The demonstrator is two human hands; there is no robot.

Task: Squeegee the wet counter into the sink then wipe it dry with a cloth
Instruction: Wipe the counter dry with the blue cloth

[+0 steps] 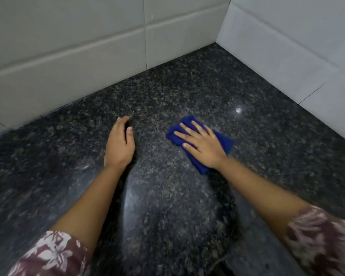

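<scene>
The dark speckled stone table (pixel 187 86) fills most of the view and runs back into a corner at about 1 o'clock. There it meets a pale tiled wall (pixel 68 46) along the 10-to-12 o'clock side and a second tiled wall (pixel 287 46) along the 1-to-3 o'clock side. Two bare forearms reach in from 7 and 5 o'clock, each coming out of a maroon sleeve with pale flowers, the left sleeve (pixel 48 255) sharp and the right sleeve (pixel 323 236) blurred. The left hand (pixel 119 144) lies on the table at 9 o'clock of the frame's centre. Its fingers are close together and loosely curved, the thumb lies alongside, and it holds nothing. The right hand (pixel 201 144) lies palm-down just at 3 o'clock of centre, its fingers straight and spread wide, pressing flat on a folded blue cloth (pixel 224 143). The cloth rests on the table under that palm, its edges showing past the fingertips at 10 o'clock and beyond the wrist at 5 o'clock, well apart from the left hand. A small bright glint (pixel 238 110) shines on the stone at 1 o'clock of the cloth.
</scene>
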